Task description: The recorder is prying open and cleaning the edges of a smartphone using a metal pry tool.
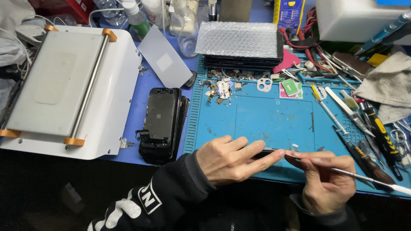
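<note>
The right hand (327, 182) pinches a thin metal pry tool (364, 176), thumb and fingers closed on its shaft, the flat silver blade running out to the right and its tip meeting the edge of a dark phone (269, 150) just left of the grip. The left hand (233, 160) presses that phone edge-on against the blue mat (274, 117), index and middle fingers stretched flat along its top, thumb tucked under; little of the phone shows between the fingers. Beyond the grip the ribbed silicone mat holds small screws and brackets (220, 90). Further left lies a stack of black glossy screens (162, 124), then a white machine (64, 90) with a steel roller bar. Right of the grip lie screwdrivers (376, 132) and a crumpled grey cloth (387, 85).
</note>
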